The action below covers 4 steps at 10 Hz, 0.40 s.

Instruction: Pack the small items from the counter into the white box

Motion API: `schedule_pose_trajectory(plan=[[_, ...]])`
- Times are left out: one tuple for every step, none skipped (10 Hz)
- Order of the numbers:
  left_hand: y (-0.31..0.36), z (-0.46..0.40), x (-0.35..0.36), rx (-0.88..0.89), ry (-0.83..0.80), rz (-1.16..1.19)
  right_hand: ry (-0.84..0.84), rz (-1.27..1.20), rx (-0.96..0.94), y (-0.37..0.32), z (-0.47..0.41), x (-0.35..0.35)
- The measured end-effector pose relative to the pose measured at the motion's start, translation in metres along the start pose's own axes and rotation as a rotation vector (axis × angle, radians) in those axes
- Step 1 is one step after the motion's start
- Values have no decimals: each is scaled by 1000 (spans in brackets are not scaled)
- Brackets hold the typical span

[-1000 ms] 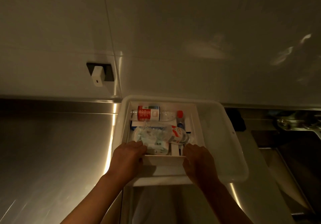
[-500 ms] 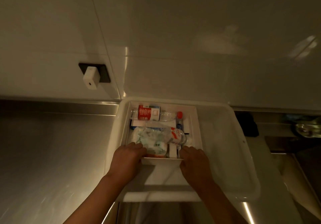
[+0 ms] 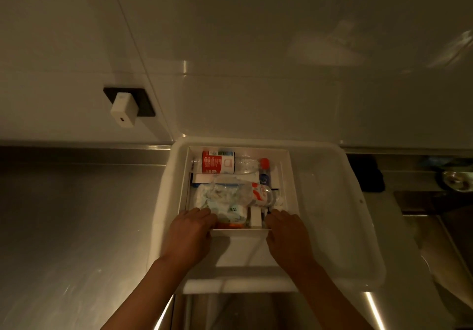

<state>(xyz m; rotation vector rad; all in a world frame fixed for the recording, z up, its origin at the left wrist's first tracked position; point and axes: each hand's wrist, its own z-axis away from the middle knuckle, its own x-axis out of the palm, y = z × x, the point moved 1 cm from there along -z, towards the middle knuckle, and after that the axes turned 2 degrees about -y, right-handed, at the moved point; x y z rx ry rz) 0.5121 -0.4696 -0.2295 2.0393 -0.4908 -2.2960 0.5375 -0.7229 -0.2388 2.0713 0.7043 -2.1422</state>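
While both hands grip its near wall, the white box [image 3: 286, 176] sits inside a larger white tub [image 3: 358, 227] at the bench's back edge; left hand [image 3: 189, 235] clasps the near-left corner, right hand [image 3: 286, 235] the near-right; the bottles [image 3: 225, 162] inside lie crosswise, just beyond the fingers; neither hand is nearer.
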Motion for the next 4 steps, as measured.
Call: schedule_pose_trajectory(plan=[[1, 0, -1, -5, -18, -19, -25, 7, 2, -1, 1, 0], [1, 1, 0, 15, -7, -49, -52, 0, 2, -1, 2, -2], [1, 3, 1, 42, 16, -40, -6, -79, -29, 2, 3, -4], [3, 4, 0, 37, -9, -40, -23, -160, -42, 1, 5, -7]])
